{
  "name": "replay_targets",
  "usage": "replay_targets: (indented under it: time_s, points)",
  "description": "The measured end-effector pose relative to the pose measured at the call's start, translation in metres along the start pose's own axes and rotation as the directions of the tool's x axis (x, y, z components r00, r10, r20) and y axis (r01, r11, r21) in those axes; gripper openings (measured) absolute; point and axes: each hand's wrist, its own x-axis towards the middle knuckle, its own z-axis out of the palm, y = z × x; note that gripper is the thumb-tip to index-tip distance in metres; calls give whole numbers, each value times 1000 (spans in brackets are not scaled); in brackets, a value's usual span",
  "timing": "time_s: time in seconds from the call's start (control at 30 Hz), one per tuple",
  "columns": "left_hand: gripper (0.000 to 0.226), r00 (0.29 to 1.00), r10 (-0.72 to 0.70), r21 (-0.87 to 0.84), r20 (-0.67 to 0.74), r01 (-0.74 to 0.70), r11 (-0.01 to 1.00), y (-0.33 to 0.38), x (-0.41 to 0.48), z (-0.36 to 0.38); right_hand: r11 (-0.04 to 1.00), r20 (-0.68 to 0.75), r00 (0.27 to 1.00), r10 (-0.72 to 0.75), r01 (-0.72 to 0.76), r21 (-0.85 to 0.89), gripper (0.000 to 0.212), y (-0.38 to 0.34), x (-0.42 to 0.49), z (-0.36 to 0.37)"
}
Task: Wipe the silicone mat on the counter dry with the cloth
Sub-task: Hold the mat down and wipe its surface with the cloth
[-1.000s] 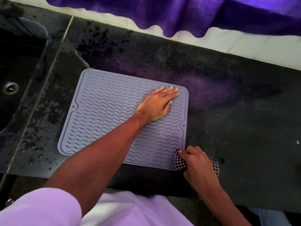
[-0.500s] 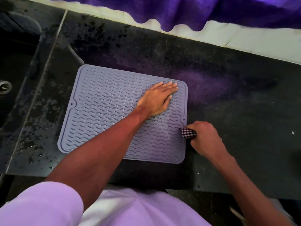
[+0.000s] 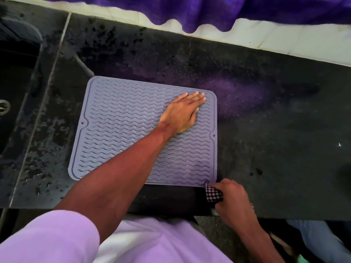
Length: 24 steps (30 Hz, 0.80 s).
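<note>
— Starting nearest the camera, what shows?
— A lilac sleeve (image 3: 47, 238) at the near left, with the bare left forearm (image 3: 123, 177) reaching out of it across the mat.
— And the right hand?
— The right hand (image 3: 232, 202) sits at the near edge of the black counter (image 3: 275, 139), its fingers curled round a bunched black-and-white checked cloth (image 3: 213, 193). The cloth touches the near right corner of the mat.
— Where does the mat lie?
— The grey silicone mat (image 3: 123, 130) lies flat on the counter, left of centre, wavy ridges up, its near edge close to the counter's front edge.
— The left hand?
— The left hand (image 3: 182, 112) rests palm down on the far right part of the mat, fingers straight and together, pointing right and away. It holds nothing.
— What surrounds the mat?
— Water drops (image 3: 38, 168) speckle the counter left of the mat and beyond its far left corner. Further left is a dark sink (image 3: 11, 82) with a metal drain (image 3: 2, 107).
— And furthest away?
— White tiles (image 3: 284, 37) run along the counter's far edge, and purple fabric (image 3: 209, 12) hangs over them.
</note>
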Motion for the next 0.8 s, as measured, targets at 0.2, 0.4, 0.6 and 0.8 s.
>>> replay_targets:
  time_s: [0.2, 0.4, 0.6, 0.8]
  points:
    - [53, 1000, 7, -5, -6, -7, 1000, 0, 0, -1, 926, -24, 992, 120, -104, 364, 38, 11, 5, -29]
    - [51, 1000, 6, -18, -8, -6, 1000, -1, 0, -1, 1000, -177, 984, 23, -21, 12, 43, -1, 36, -26]
    - [50, 1000, 15, -12, -16, -15, 1000, -2, 0, 1, 991, -222, 970, 98, -115, -67, 34, -21, 12, 11]
    - [50, 999, 31, -11, -11, -31, 999, -2, -1, 0, 935, -28, 996, 89, -74, 346, 27, -32, -12, 17]
